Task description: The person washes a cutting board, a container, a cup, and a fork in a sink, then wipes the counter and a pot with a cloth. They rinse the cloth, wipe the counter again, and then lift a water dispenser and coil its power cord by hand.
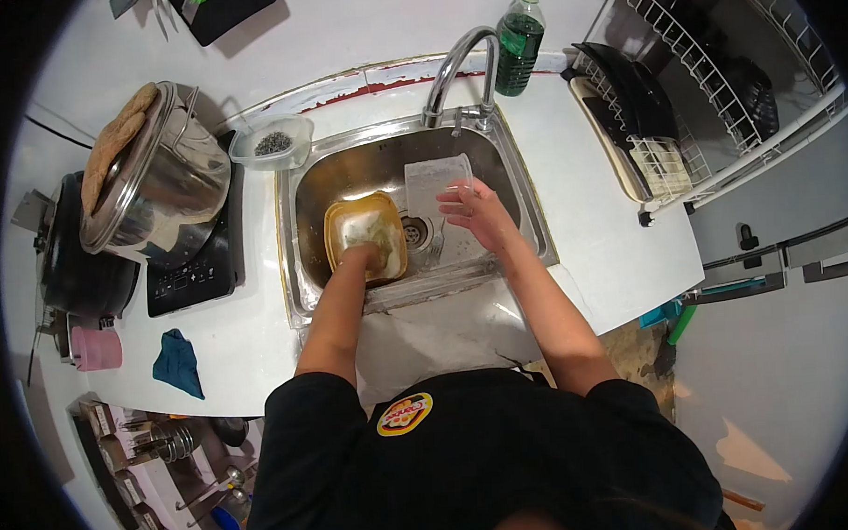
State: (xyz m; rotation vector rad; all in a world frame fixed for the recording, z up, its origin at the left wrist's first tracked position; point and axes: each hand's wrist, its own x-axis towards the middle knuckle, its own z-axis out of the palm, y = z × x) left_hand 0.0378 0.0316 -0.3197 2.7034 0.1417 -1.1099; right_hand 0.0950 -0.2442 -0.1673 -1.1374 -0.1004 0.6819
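A stainless steel sink (300, 190) lies before me. In its left part sits a yellow-brown square basin (334, 226) with cloudy, soapy liquid. My left hand (375, 257) reaches into this basin, its fingers hidden at a pale greenish thing (372, 235) I cannot make out clearly. My right hand (478, 214) holds a clear plastic container (429, 183) by its right side, tilted above the sink floor. A fork (437, 250) lies on the sink floor, right of the drain (414, 232).
The tap (455, 72) arches over the back of the sink, beside a green dish soap bottle (520, 45). A clear tub (275, 142) stands at the back left, near a large steel pot (182, 161) on the black cooker (195, 273). A dish rack (668, 163) stands right. A blue cloth (177, 363) lies left.
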